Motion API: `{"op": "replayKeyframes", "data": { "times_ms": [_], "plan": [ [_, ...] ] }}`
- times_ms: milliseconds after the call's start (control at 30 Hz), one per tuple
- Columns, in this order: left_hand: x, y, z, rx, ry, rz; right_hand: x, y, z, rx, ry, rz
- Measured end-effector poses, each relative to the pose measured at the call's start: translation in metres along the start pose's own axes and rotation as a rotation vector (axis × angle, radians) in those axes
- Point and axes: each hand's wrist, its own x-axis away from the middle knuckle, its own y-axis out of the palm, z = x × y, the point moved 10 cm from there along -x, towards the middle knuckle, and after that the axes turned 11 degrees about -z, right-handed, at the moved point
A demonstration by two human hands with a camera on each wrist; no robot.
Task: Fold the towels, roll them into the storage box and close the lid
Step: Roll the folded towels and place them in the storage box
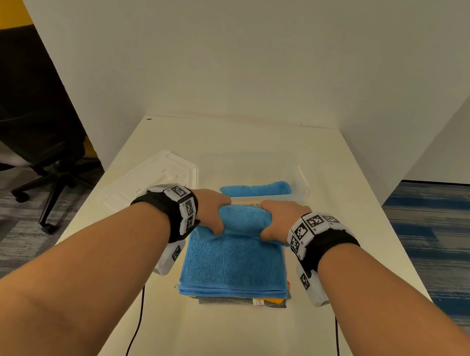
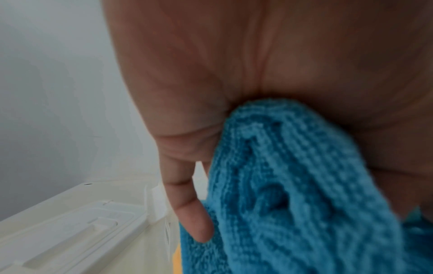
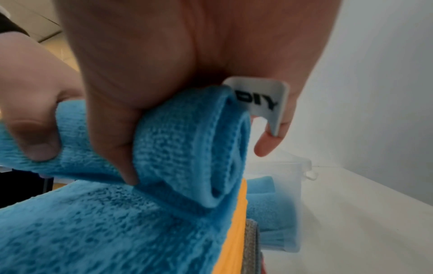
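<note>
A folded blue towel point(image 1: 235, 263) lies on top of a stack of orange and grey towels point(image 1: 242, 300) on the white table. Its far end is rolled up into a roll point(image 1: 241, 221). My left hand point(image 1: 212, 210) grips the roll's left end, and my right hand point(image 1: 280, 222) grips its right end. The right wrist view shows the roll's spiral end point(image 3: 220, 166) and a white label point(image 3: 260, 100) against my fingers. Just beyond the hands stands the clear storage box point(image 1: 296, 197), with a rolled blue towel point(image 1: 259, 188) inside. The white lid point(image 1: 156, 180) lies flat left of the box.
White partition walls point(image 1: 242, 60) enclose the table at the back and on both sides. A black office chair point(image 1: 26, 128) stands on the floor to the left. Two black cables point(image 1: 135, 328) trail over the table's near edge.
</note>
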Motion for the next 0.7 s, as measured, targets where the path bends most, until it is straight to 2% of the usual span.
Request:
{"op": "replayKeyframes", "data": {
  "times_ms": [167, 300, 467, 700],
  "plan": [
    [0.004, -0.013, -0.001, 0.093, 0.045, 0.058, -0.003, -0.007, 0.021, -0.019, 0.05, 0.058],
    [0.005, -0.024, -0.001, 0.203, 0.077, 0.128, -0.006, -0.017, 0.028, -0.034, 0.035, 0.113],
    [0.0, -0.044, -0.002, 0.166, 0.077, 0.189, -0.011, -0.038, 0.036, -0.034, 0.042, 0.232],
    [-0.009, -0.074, -0.016, 0.134, 0.032, 0.279, -0.025, -0.058, 0.058, -0.039, 0.097, 0.309]
  ]
}}
